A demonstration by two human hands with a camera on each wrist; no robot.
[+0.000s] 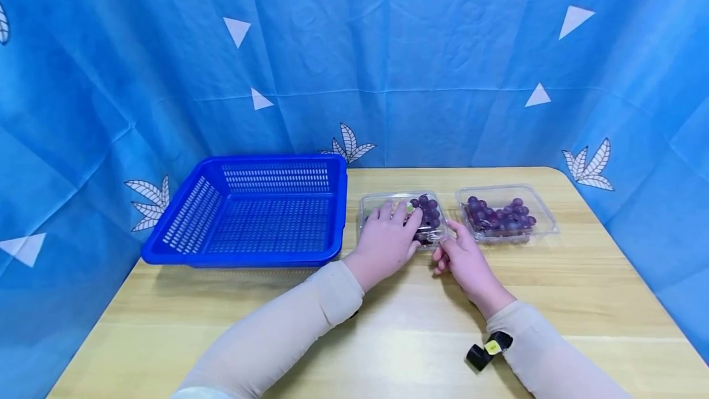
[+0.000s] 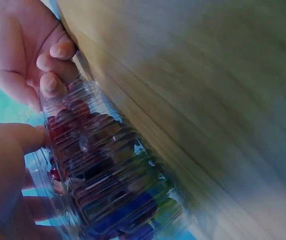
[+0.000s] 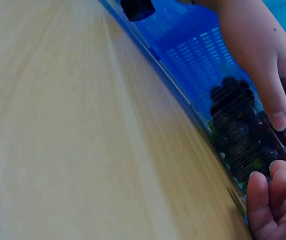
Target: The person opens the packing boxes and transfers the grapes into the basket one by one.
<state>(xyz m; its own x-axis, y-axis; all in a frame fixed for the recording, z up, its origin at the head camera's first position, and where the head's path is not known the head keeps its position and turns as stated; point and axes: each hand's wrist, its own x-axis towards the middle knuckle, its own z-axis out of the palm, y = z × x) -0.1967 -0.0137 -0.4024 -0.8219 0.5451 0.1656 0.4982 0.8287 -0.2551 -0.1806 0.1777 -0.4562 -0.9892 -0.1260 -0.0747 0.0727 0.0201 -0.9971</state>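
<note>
A clear plastic box (image 1: 372,199) of dark purple grapes (image 1: 430,211) sits on the table, right of the basket. My left hand (image 1: 386,248) lies over its top with the fingers spread and straight, covering part of the grapes. At the box's front right corner, my right hand (image 1: 465,257) pinches the edge with thumb and forefinger. Its other fingers are curled, as the left wrist view shows at the end of the ribbed box wall (image 2: 107,170). In the right wrist view the left thumb (image 3: 278,117) presses on the box's upper edge.
Left of the box stands a blue slotted basket (image 1: 244,258), with no contents in view. A second clear box (image 1: 545,220) with purple grapes lies to the right, close beyond my right hand. Behind the wooden table (image 1: 399,350) hangs a blue curtain (image 1: 432,60).
</note>
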